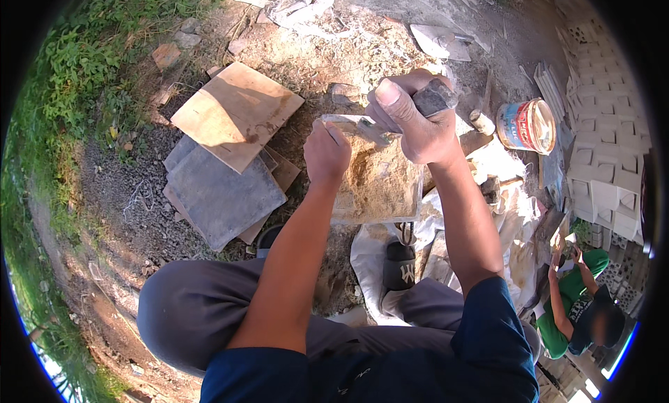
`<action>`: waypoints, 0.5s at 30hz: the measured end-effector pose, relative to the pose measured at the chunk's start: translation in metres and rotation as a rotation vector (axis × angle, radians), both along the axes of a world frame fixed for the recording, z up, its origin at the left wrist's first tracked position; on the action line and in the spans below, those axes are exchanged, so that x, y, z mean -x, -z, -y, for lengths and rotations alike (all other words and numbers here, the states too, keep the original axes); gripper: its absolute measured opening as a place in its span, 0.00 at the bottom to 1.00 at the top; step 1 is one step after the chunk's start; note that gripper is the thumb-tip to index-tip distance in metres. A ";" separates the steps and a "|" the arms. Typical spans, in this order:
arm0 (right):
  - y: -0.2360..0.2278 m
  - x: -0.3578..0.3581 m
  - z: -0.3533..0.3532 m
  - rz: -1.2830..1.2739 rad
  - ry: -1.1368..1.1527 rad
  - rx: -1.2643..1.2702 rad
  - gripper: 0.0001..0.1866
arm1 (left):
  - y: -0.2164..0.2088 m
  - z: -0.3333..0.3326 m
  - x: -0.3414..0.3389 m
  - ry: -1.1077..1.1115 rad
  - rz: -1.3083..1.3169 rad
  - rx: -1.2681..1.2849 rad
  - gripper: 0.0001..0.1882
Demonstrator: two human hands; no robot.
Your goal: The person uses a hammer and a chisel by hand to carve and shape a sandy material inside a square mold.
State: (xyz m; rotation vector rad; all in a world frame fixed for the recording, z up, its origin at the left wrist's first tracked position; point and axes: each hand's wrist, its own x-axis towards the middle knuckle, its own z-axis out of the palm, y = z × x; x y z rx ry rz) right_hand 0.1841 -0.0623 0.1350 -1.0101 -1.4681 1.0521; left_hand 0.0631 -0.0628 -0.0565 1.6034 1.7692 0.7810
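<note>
My right hand (417,117) is closed round a tool with a dark, blunt butt end (435,98) that sticks out above the fist. A greyish flat part (373,131) shows beside that fist, perhaps the tool's blade; its kind is unclear. Below both hands lies a square slab (380,187) covered with rough, sandy brown material, with a thin pale rim. My left hand (327,154) grips the slab's far left edge, fingers curled and partly hidden. The right fist is raised over the slab's far right part.
Left of the slab, a tan square tile (237,114) lies on a stack of grey tiles (223,187). A trowel (442,42) rests at the far right. A paint bucket (526,126) stands right, near stacked pale blocks (606,138). Another person (578,305) sits at lower right.
</note>
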 end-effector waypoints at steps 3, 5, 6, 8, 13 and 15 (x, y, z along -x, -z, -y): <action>0.004 -0.009 0.010 -0.071 0.047 0.034 0.26 | -0.001 0.000 -0.004 0.003 -0.006 0.003 0.17; 0.005 -0.005 -0.001 0.008 0.038 0.041 0.27 | -0.001 0.000 -0.003 0.017 -0.003 0.008 0.17; 0.003 -0.001 -0.002 -0.007 0.034 0.023 0.27 | 0.001 -0.001 0.000 0.009 -0.021 0.009 0.17; 0.000 -0.003 0.001 -0.043 0.031 0.024 0.26 | 0.000 -0.001 0.000 0.000 -0.038 0.009 0.17; 0.001 0.003 -0.009 -0.010 0.001 0.038 0.25 | 0.002 0.000 -0.001 0.005 -0.020 0.002 0.17; -0.006 0.000 -0.002 -0.043 -0.006 0.043 0.25 | 0.003 0.000 0.000 0.013 -0.026 0.010 0.17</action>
